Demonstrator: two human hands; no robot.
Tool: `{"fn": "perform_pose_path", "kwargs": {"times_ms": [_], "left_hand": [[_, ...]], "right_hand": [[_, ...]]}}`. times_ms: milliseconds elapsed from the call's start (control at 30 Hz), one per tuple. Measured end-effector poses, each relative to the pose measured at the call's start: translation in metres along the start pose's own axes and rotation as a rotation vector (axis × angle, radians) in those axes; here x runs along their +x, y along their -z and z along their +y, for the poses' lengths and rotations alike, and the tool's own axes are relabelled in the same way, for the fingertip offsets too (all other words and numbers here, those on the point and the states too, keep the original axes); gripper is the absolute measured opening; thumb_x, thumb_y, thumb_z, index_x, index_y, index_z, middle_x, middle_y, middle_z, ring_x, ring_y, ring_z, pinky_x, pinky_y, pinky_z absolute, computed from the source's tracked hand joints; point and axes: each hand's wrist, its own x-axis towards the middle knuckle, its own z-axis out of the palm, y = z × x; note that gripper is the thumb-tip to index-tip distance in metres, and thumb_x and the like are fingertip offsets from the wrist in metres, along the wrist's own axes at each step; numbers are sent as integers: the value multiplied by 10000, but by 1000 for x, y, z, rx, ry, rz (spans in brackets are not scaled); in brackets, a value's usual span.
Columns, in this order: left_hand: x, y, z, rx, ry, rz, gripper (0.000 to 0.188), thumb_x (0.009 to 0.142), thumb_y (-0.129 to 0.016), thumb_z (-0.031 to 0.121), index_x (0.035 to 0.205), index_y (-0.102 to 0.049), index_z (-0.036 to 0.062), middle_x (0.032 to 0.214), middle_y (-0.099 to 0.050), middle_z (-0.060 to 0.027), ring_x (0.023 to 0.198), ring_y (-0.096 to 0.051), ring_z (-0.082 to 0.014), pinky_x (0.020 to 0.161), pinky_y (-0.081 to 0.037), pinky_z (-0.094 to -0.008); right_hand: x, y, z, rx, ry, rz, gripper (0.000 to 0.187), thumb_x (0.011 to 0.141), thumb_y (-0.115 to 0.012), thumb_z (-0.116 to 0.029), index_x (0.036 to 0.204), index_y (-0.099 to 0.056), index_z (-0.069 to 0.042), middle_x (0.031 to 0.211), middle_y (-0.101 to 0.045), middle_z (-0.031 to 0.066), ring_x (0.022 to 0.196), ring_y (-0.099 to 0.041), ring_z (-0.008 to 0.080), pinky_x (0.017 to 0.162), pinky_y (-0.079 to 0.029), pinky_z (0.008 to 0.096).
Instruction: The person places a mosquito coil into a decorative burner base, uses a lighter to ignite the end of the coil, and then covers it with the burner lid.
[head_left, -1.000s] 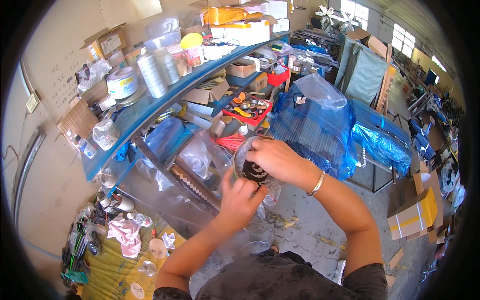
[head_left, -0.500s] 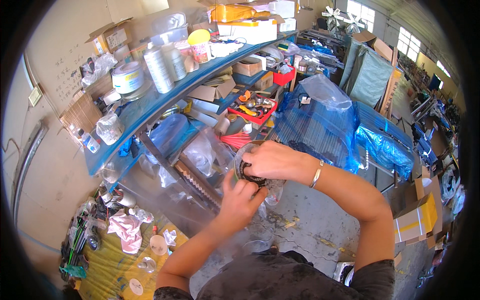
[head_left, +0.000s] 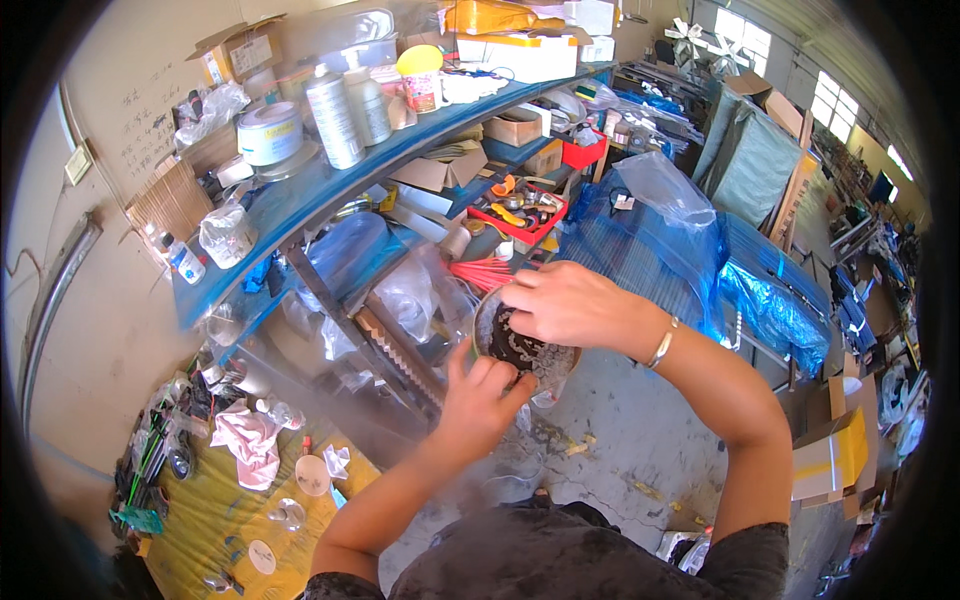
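Observation:
In front of me is a round tub [head_left: 477, 328] with dark contents [head_left: 517, 347] and a grey, crumbly-looking layer around its inner edge. Clear plastic seems to hang about its lower right side. My left hand [head_left: 480, 402] grips the near left side of the tub, thumb and fingers at its rim. Over the far right part of the opening is my right hand [head_left: 572, 305], wearing a bracelet [head_left: 663, 343] at the wrist. Its fingers are curled and pinched together near the dark contents; whatever they hold is hidden.
A blue shelf [head_left: 290, 215] carries a spray can [head_left: 334, 117], a wide white tin [head_left: 270, 135] and boxes. Beneath it are a red tray of tools [head_left: 520, 213] and red sticks [head_left: 482, 273]. Blue-wrapped stock [head_left: 640, 245] lies beyond. A pink cloth [head_left: 246, 445] rests on a yellow sheet at lower left.
My right hand has drawn up and back from inside the tub, so more of the dark contents shows. My left hand keeps its grip. The whole view has shifted slightly.

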Motion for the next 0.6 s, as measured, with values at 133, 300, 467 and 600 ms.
{"fn": "perform_pose_path", "kwargs": {"times_ms": [133, 300, 467, 600], "left_hand": [[2, 0, -4, 12, -1, -3, 330, 613, -746, 146, 934, -670, 130, 846, -496, -9, 858, -527, -204, 996, -331, -561], [-2, 3, -10, -35, 31, -33, 342, 606, -758, 153, 934, -664, 135, 864, -494, -20, 910, -531, -212, 1007, -321, -556], [-1, 14, -9, -69, 32, -21, 278, 678, -724, 160, 920, -599, 103, 858, -493, -22, 898, -531, -208, 1025, -332, -548], [-3, 24, -10, -36, 7, -40, 225, 706, -699, 157, 891, -582, 101, 860, -496, -25, 895, -532, -201, 1035, -324, -551]], "right_hand": [[-6, -1, 2, 55, -39, 47, 69, 691, -598, -147, 710, -608, -82, 787, -528, 30, 879, -563, 183, 718, -496, 314], [7, 1, -3, -26, 78, 87, 61, 703, -587, -147, 704, -597, -87, 832, -560, 40, 884, -567, 193, 770, -453, 321], [5, 18, -2, 32, 75, 30, 50, 704, -588, -134, 713, -600, -86, 909, -599, 51, 899, -574, 192, 760, -446, 326], [18, 12, -2, 33, 154, 49, 43, 701, -595, -133, 705, -599, -91, 937, -611, 49, 916, -579, 186, 748, -446, 303]]}}
